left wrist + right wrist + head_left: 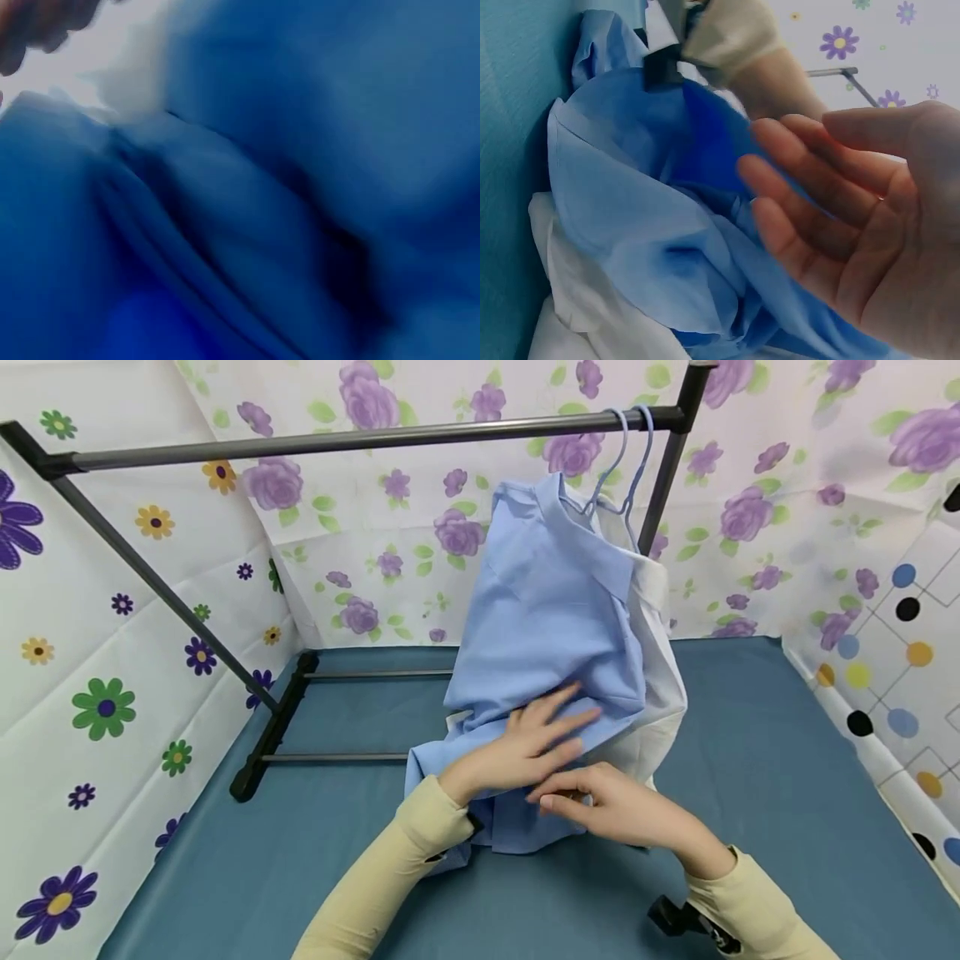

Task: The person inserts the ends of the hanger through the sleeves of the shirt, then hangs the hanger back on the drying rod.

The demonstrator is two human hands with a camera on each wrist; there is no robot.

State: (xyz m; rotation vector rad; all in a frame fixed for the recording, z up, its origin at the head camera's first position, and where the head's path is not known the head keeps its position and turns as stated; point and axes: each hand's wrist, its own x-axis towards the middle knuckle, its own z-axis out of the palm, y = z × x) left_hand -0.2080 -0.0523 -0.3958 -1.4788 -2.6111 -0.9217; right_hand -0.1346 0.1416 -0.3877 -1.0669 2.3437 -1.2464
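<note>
A light blue shirt [555, 602] hangs on a blue hanger, its lower part bunched and folded. Behind it hangs a white garment [663, 643], showing along the right side. My left hand [528, 743], slightly blurred, lies against the front of the blue shirt with its fingers spread. Just below and to the right is my right hand [615, 806], its fingers loosely bent near the shirt's lower folds. In the right wrist view, that palm [885, 247] is bare and holds nothing. Dark, blurred blue cloth [225, 195] fills most of the left wrist view.
Two blue hanger hooks [622, 452] sit on the rack's top bar [375, 439], near its right end. The black rack foot [273, 727] and lower bars [345, 758] stand on a blue-green surface [750, 760]. Flower-printed sheets [420, 527] surround it.
</note>
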